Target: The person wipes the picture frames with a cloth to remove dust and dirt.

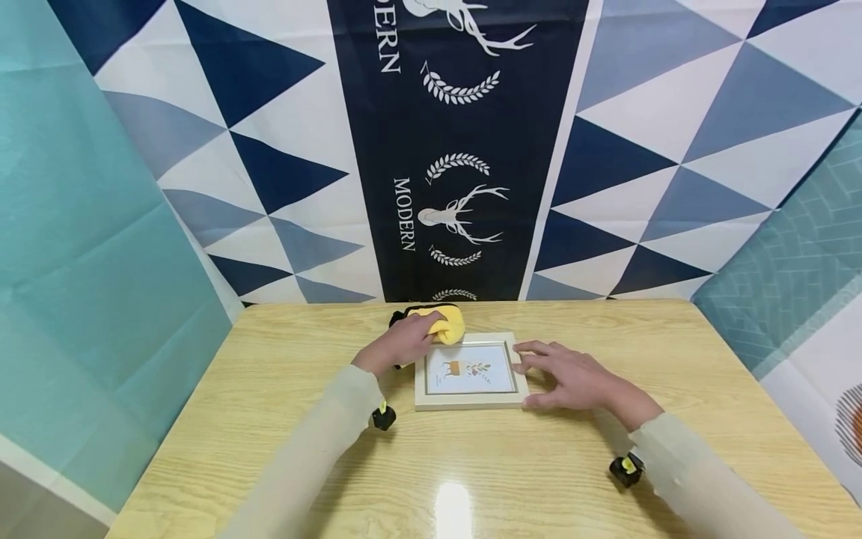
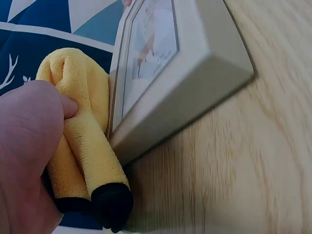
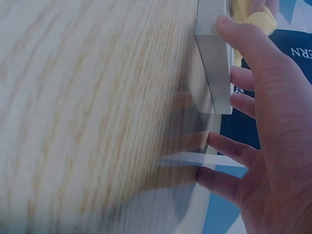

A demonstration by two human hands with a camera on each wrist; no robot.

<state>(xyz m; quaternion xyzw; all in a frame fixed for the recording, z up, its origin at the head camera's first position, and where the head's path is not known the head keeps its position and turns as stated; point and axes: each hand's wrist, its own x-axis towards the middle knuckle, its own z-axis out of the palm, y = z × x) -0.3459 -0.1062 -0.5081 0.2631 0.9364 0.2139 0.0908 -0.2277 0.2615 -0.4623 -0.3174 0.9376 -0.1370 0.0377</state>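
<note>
Seemingly a wiping step: left hand (image 1: 402,343) pinches yellow cloth (image 1: 451,326) at far-left corner of picture frame (image 1: 471,372) (flat on the surface (image 1: 539,471)); right hand (image 1: 572,378), fingers spread, touches its right side. Next stroke probably wants light pressure.

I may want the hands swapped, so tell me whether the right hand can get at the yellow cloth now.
Probably not freely: the left hand grips the yellow cloth, and the right hand is at the opposite end of the picture frame.
</note>
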